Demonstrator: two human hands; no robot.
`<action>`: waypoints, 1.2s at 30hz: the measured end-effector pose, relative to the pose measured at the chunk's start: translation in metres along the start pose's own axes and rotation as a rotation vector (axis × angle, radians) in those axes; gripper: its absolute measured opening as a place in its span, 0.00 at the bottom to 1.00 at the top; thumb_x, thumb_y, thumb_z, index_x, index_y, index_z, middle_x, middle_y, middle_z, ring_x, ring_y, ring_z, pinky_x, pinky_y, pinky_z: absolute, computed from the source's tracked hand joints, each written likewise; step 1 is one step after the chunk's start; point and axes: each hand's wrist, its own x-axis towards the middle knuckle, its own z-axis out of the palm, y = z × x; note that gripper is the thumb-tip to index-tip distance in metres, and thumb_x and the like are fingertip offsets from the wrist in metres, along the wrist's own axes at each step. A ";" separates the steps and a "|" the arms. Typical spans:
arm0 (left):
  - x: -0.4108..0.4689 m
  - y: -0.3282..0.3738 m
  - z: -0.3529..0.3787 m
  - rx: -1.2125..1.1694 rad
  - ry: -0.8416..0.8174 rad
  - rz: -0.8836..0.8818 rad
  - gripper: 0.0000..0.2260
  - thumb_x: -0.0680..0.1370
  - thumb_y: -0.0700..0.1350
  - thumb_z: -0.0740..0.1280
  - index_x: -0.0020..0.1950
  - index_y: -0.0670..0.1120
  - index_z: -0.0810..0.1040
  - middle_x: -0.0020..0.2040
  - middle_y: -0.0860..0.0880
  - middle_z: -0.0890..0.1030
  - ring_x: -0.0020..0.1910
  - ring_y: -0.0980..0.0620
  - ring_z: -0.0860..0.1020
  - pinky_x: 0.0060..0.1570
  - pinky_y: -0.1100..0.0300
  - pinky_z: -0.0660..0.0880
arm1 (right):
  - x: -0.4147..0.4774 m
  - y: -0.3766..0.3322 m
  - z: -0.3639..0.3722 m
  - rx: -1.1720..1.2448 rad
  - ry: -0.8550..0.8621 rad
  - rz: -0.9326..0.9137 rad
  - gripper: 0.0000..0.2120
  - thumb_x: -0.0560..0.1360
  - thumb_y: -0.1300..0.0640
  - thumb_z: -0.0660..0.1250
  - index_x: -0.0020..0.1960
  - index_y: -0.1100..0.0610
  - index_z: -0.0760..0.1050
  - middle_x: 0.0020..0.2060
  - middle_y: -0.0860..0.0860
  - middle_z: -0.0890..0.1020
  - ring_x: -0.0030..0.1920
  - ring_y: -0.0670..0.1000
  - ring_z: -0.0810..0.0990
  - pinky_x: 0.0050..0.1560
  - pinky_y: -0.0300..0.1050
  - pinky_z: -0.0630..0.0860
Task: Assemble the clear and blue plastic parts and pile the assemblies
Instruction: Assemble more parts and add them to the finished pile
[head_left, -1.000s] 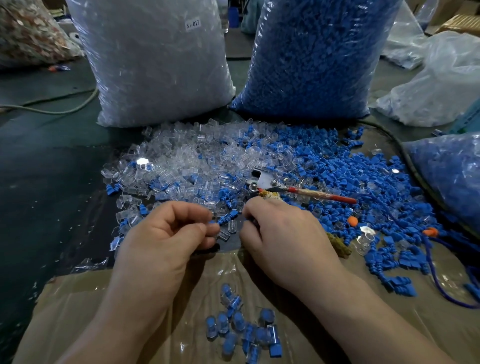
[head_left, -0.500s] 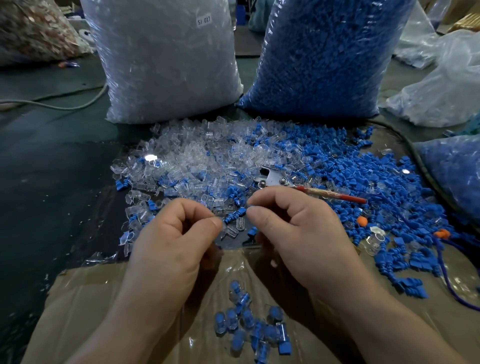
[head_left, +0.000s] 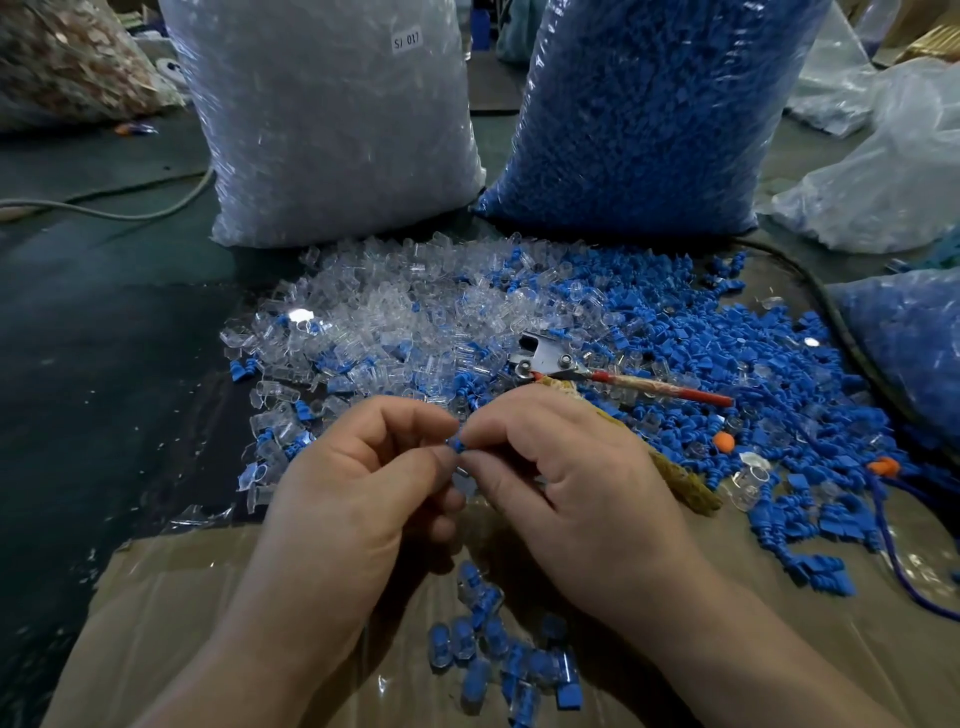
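My left hand (head_left: 358, 488) and my right hand (head_left: 571, 483) meet fingertip to fingertip over the near edge of the loose parts. Between them sits a small blue plastic part (head_left: 456, 445), pinched by the thumbs and forefingers of both hands. What my left hand's curled fingers hold besides it is hidden. A heap of clear parts (head_left: 395, 322) lies beyond my hands to the left. A heap of blue parts (head_left: 727, 358) spreads to the right. Below my hands, a small pile of assemblies (head_left: 498, 654) rests on the cardboard (head_left: 166, 613).
A big bag of clear parts (head_left: 332, 119) and a big bag of blue parts (head_left: 649, 109) stand at the back. A metal tool with a red handle (head_left: 613, 371) lies on the heaps. Another blue bag (head_left: 914, 343) sits at the right, a cord (head_left: 841, 322) beside it.
My hands have come together in front of me and lifted off the heap. A blue part now shows between their fingertips.
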 end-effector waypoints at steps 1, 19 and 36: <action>0.000 -0.001 0.000 -0.002 -0.012 -0.003 0.12 0.77 0.33 0.68 0.43 0.49 0.85 0.34 0.43 0.82 0.30 0.49 0.79 0.29 0.60 0.78 | 0.000 0.000 0.000 -0.004 -0.009 -0.016 0.06 0.77 0.53 0.65 0.50 0.51 0.79 0.46 0.42 0.78 0.48 0.41 0.77 0.47 0.40 0.75; 0.007 -0.007 -0.008 -0.048 0.044 0.007 0.18 0.77 0.30 0.65 0.39 0.53 0.84 0.32 0.46 0.81 0.28 0.53 0.78 0.25 0.64 0.74 | 0.012 0.030 -0.031 -0.817 -0.270 0.480 0.31 0.74 0.35 0.62 0.73 0.46 0.60 0.67 0.48 0.70 0.66 0.56 0.67 0.65 0.57 0.64; 0.009 -0.011 -0.009 -0.124 0.053 0.052 0.06 0.74 0.41 0.70 0.43 0.52 0.83 0.31 0.45 0.79 0.26 0.51 0.74 0.23 0.62 0.72 | 0.006 0.006 -0.046 -0.471 -0.319 0.219 0.25 0.69 0.35 0.53 0.63 0.41 0.69 0.49 0.35 0.75 0.49 0.39 0.72 0.49 0.36 0.72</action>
